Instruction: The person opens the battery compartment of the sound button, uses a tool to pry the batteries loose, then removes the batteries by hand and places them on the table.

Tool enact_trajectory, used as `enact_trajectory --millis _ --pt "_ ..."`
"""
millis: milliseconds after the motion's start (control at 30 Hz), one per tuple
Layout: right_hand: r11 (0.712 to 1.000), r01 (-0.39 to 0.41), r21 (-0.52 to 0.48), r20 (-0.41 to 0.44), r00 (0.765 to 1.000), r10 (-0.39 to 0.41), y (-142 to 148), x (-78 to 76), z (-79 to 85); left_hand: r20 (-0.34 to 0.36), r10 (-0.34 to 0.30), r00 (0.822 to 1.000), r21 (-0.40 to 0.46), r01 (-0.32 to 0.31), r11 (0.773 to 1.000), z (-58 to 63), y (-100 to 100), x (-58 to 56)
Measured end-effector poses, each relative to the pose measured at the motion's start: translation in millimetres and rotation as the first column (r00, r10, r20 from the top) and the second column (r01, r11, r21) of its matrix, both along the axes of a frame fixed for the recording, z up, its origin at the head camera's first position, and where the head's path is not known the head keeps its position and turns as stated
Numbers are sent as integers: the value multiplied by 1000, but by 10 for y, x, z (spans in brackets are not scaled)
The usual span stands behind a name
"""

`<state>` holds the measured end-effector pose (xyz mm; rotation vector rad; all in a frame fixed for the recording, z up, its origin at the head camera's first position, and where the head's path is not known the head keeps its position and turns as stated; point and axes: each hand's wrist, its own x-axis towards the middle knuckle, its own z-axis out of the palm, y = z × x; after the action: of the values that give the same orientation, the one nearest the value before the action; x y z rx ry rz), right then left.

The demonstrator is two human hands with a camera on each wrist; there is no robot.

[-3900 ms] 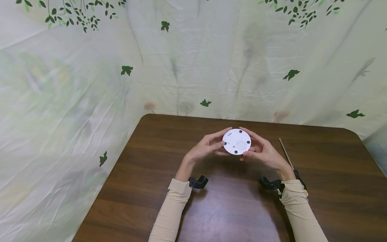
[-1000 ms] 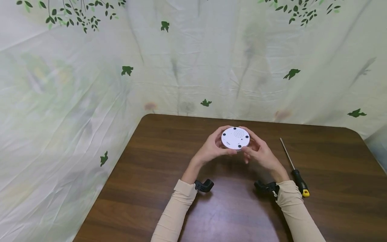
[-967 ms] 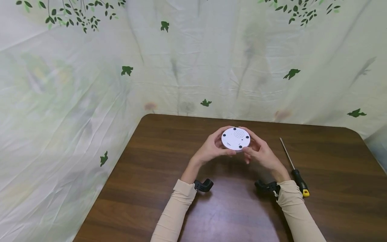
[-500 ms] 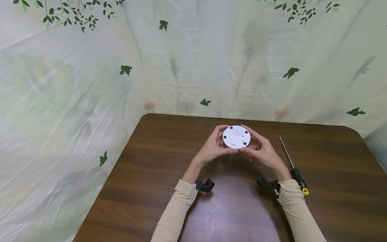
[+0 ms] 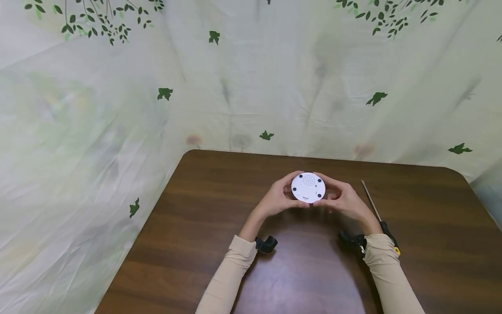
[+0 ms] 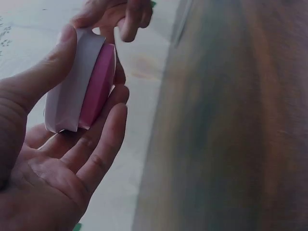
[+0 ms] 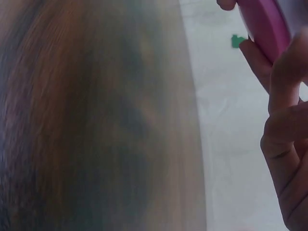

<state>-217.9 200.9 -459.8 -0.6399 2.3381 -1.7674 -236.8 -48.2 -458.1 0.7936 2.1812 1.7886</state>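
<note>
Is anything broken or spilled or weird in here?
Nothing looks broken or spilled. The screwdriver just lies on the table. One maybe odd thing: the round white device, held by the left hand and right hand, seems upside down, because the side with small holes and four black dots, perhaps feet, faces the head camera.

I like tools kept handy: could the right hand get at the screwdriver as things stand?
Probably not without letting go: the right hand holds the round gadget. Otherwise the screwdriver lies close by, its shaft uncovered.
</note>
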Motion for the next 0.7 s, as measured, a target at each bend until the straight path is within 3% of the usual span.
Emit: enact_trajectory --millis 167,333,533,700 --pt "997 26 74 -20 999 -25 32 -40 -132 -76 31 997 -102 -38 994 -138 -14 10" --pt "992 28 125 30 999 -32 21 -111 -219 -127 70 989 -173 -92 981 -235 -31 3" --pt "986 1 168 76 997 -14 25 -197 -290 -165 119 979 -296 -164 941 -320 -21 -17" --pt "976 -24 216 63 998 11 10 -243 -277 -190 136 972 -354 -197 914 -375 -31 -27"
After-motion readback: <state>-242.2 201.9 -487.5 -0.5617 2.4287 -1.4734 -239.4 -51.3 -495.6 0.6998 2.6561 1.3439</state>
